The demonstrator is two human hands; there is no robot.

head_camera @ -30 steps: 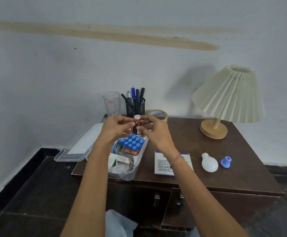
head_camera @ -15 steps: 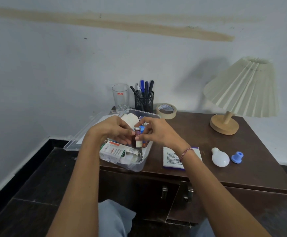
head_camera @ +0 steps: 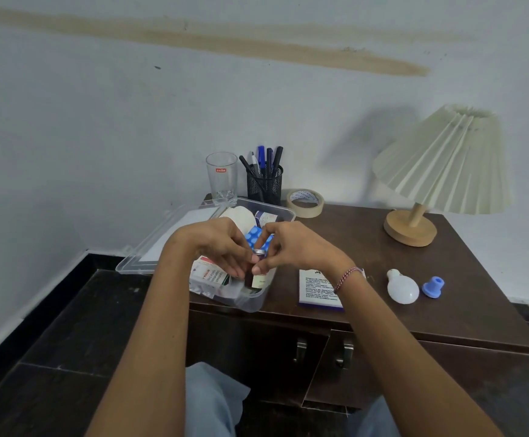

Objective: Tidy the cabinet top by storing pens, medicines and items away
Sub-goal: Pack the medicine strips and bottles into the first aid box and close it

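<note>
A small brown medicine bottle (head_camera: 258, 277) with a pale label stands upright inside the clear plastic box (head_camera: 283, 212) on the cabinet's left side. My left hand (head_camera: 217, 247) and my right hand (head_camera: 291, 246) both pinch it near its metal-capped top. Around it in the box lie a blue blister pack (head_camera: 253, 236), a white-and-red medicine carton (head_camera: 209, 275) and a white roll (head_camera: 241, 217). A black mesh holder with several pens (head_camera: 264, 181) stands behind the box. A flat medicine carton (head_camera: 318, 288) lies on the cabinet top, right of the box.
The box's clear lid (head_camera: 165, 238) hangs open off the cabinet's left edge. A drinking glass (head_camera: 221, 176), a tape roll (head_camera: 304, 202) and a pleated lamp (head_camera: 439, 171) stand along the back. A white bulb (head_camera: 402, 287) and blue cap (head_camera: 433, 287) lie at right.
Both hands have come down with the bottle from above the box into its near end. The blue blister pack now lies behind the hands.
</note>
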